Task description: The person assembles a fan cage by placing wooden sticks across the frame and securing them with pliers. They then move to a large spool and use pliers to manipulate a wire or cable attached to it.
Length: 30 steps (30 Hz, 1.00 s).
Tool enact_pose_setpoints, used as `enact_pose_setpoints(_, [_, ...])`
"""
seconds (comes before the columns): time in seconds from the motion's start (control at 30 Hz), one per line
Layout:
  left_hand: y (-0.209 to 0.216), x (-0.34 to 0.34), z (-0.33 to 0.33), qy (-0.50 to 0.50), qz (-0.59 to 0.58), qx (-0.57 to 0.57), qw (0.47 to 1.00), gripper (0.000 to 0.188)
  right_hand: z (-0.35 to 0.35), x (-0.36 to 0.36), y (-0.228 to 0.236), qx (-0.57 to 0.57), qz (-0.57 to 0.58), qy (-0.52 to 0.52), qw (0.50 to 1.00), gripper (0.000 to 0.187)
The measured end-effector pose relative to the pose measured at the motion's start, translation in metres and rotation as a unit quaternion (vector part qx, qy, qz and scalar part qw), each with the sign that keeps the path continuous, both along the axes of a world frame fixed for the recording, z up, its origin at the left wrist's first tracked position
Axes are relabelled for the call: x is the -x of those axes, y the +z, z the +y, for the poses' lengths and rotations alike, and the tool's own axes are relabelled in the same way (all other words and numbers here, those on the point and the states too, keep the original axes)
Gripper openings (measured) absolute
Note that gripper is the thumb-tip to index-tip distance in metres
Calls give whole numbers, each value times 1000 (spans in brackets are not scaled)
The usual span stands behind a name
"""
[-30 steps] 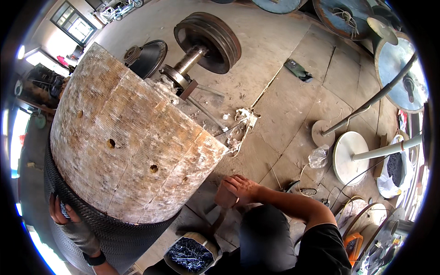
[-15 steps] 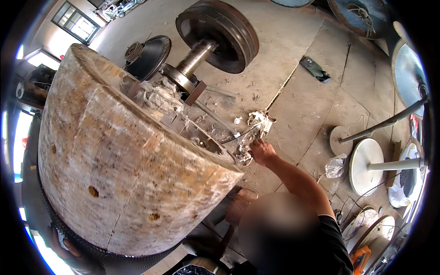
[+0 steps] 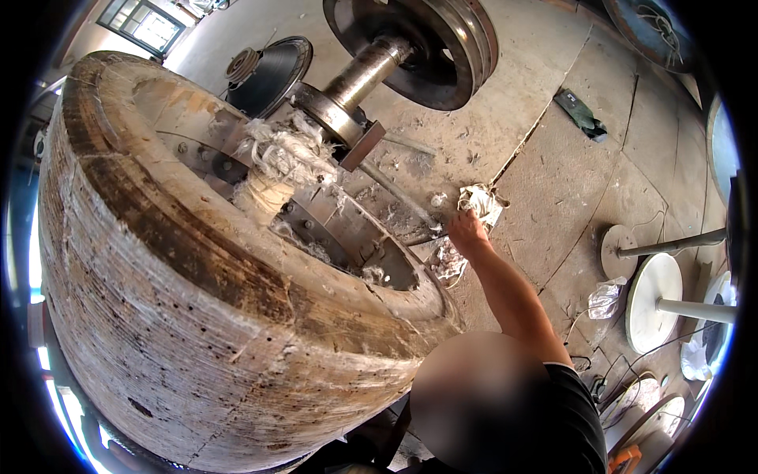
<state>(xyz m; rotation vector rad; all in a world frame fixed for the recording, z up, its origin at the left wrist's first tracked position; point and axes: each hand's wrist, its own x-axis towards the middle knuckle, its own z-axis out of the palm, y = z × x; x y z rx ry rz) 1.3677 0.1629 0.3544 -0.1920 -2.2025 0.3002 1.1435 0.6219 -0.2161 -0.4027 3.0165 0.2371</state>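
Note:
My right hand (image 3: 469,231) reaches down to the floor at the end of my bare right arm, its fingers closed on the near edge of a crumpled cream cloth (image 3: 487,203). Just below the hand lies a loose clump of whitish fibre (image 3: 450,262). To the left stands a large, pale, worn drum (image 3: 189,347) with a hollow end. A steel shaft (image 3: 365,73) comes out of this hollow, with tangled off-white fibre (image 3: 288,154) packed about its base. I cannot see my left hand.
A heavy steel wheel (image 3: 466,47) sits on the shaft. A metal bar (image 3: 399,195) lies on the dusty floor between drum and hand. Farther right are a dark green packet (image 3: 580,114), round white discs on rods (image 3: 654,304), a clear plastic bag (image 3: 606,300) and loose black cables.
My right hand has moved forward from the fibre clump onto the cream cloth. My view has shifted, so more of the drum's hollow end shows.

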Motion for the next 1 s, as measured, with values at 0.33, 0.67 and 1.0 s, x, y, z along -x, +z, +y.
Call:
enact_pose_setpoints(0.33, [0,-19,68,133,-102,-98,981,52,0,-69,63,82,-152,101,980,20])
enact_pose_setpoints(0.67, [-9,-39,1,56,-29,9,998,33,32,-125,146,228,-234,-119,938,22])
enact_pose_setpoints(1.0, [-4,-37,28,14,-28,-35,999,28,56,-147,220,289,-167,-147,931,21])
